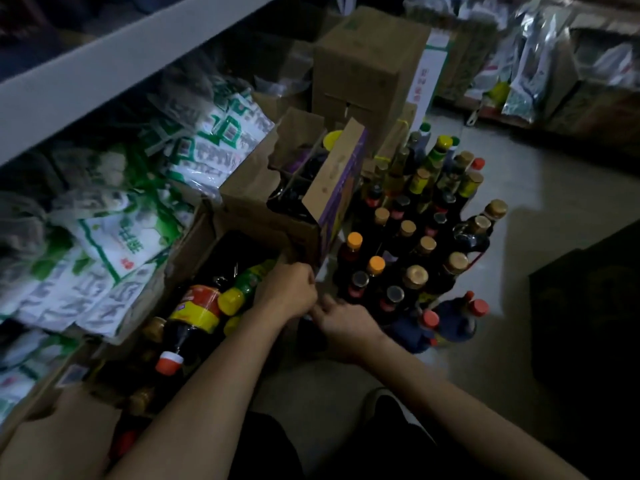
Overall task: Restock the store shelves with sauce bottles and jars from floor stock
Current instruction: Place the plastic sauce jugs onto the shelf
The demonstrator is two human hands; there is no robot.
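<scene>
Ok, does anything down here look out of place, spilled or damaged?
No spill shows. The bottles in the near carton lie on their sides in a jumble, unlike the floor bottles, which stand upright. The purple box behind it has a ragged, torn flap.
</scene>
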